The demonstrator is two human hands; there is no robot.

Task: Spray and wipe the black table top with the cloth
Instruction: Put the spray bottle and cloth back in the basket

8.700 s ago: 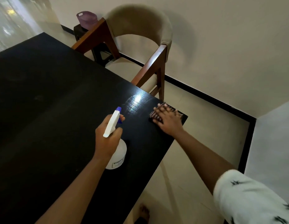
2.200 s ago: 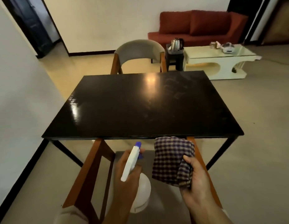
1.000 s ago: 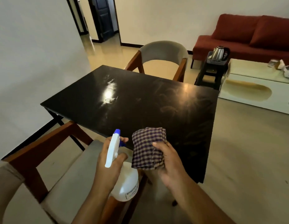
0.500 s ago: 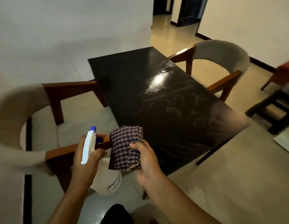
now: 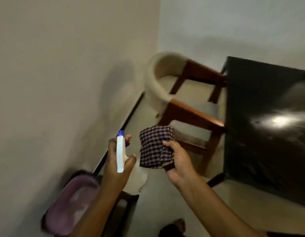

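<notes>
The left hand (image 5: 116, 165) holds a white spray bottle (image 5: 131, 175) in a closed grip, fingers wrapped around its neck and the forefinger lying by the trigger; the blue nozzle (image 5: 121, 133) points up and away from the person, above the knuckles. Just to the right of that grip, the right hand (image 5: 180, 161) is clamped on a folded purple-and-white checked cloth (image 5: 155, 147), thumb on the near face and the other fingers behind it, so the cloth stands up above the palm. The two hands are near each other but not touching, and both are in the air over the floor.

The black counter (image 5: 261, 127) lies well to the right of the right-hand grip, with a bright glare patch and faint smears on its glossy top; neither hand touches it. Between the cloth and the counter stands a wooden chair (image 5: 192, 115) with a pale curved back, tucked against the counter's edge. Below and left of the bottle grip sits a purple tub (image 5: 71, 204) on what seems to be a dark stool, though motion blur makes that hard to tell. A pale wall fills the left side.
</notes>
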